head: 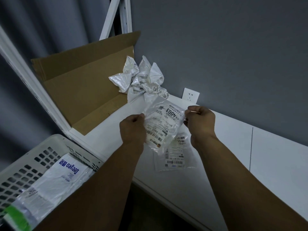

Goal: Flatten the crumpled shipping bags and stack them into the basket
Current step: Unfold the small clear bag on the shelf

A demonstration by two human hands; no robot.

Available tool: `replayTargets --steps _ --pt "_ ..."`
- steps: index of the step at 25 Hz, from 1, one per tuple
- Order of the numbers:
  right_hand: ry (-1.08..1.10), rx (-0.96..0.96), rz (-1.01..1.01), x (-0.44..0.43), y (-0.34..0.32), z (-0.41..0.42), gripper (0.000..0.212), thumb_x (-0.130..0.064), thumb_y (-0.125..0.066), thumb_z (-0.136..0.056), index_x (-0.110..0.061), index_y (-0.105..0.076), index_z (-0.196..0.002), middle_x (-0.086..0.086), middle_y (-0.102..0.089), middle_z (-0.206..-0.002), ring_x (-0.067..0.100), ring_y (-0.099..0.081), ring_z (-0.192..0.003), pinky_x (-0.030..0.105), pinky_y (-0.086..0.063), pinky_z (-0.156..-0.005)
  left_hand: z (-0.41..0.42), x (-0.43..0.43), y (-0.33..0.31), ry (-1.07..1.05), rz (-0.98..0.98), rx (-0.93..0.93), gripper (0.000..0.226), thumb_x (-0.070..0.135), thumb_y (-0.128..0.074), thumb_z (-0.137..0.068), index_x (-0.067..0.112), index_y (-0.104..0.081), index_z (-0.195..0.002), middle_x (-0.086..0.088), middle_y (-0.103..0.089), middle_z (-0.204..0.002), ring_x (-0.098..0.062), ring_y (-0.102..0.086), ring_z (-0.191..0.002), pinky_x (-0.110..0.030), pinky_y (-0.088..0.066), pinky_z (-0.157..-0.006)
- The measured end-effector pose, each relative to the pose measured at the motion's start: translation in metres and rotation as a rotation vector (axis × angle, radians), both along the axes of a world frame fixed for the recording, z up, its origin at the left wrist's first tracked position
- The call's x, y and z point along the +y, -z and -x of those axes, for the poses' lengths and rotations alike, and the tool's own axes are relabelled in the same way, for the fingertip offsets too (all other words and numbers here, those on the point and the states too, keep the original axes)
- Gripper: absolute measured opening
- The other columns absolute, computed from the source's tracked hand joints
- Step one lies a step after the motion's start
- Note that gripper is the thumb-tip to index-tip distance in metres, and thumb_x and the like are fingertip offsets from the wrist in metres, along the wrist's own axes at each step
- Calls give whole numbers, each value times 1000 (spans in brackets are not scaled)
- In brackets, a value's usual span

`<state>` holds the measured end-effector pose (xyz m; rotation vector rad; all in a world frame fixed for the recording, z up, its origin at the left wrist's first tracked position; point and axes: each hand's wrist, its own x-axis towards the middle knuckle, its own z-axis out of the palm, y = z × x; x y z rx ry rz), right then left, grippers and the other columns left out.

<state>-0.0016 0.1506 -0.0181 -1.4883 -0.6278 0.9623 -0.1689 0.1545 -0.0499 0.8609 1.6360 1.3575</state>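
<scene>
Two hands on one shipping bag (162,120), left hand (132,129) pinching its left edge, right hand (199,121) pinching its right

A white worktop (225,147) ran along a grey wall. A heap of crumpled shipping bags (143,77) sat at its far end against the wall, touching a sheet of opened-out brown cardboard (83,90) at the left. One flattened bag (175,159) with printed labels lay near the front edge.

Clear shipping bag (162,124) with a white, black-printed label; white crumpled bags (141,77); brown cardboard box (83,90); off-white perforated basket (33,164); white tabletop (233,155); grey wall (233,47).
</scene>
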Motion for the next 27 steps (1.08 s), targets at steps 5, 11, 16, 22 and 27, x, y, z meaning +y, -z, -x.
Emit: replayTargets --steps 5,11,16,22,27 --pt "-213 139 151 -10 1 8 18 -18 -69 -94 -1 -65 -91 10 -77 -85 23 -73 -74 33 -58 -62 -9 -3 -1 -2 6 -21 29 28 -59 -97 15 -65 -72 -6 -67 -78 -25 -66 -81 -41 -57 -77" --pt "-9 -184 36 2 19 -1 25 -20 -50 -101 -7 -50 -79 29 -67 -100 32 -62 -76 52 -58 -78 -16 -13 14 140 -33 292 35 41 -58 -95 16 -65 -72 -3 -69 -74 -24 -69 -74 -39 -58 -72" --pt "-139 -500 5 -1 31 -7 27 -31 -40 -102 -13 -52 -86 9 -68 -87 35 -66 -84 55 -57 -77 -23 -5 21 321 147 185 48 59 -53 -86 13 -63 -74 -8 -71 -83 -29 -70 -79 -43 -58 -78" --pt "-301 -878 134 -4 59 -15 32 -34 -35 -108 -8 -51 -100 8 -65 -93 29 -63 -81 45 -54 -78 -34 -16 41 182 131 367 40 34 -41 -104 8 -58 -79 -11 -63 -82 -28 -60 -79 -33 -45 -69" --pt "-317 -896 302 -8 82 -35 35 -42 -35 -107 -10 -48 -109 13 -67 -103 31 -61 -85 40 -48 -78 -45 -18 71 302 254 543 24 21 -44 -100 10 -65 -102 -9 -68 -104 -27 -62 -90 -30 -44 -74"
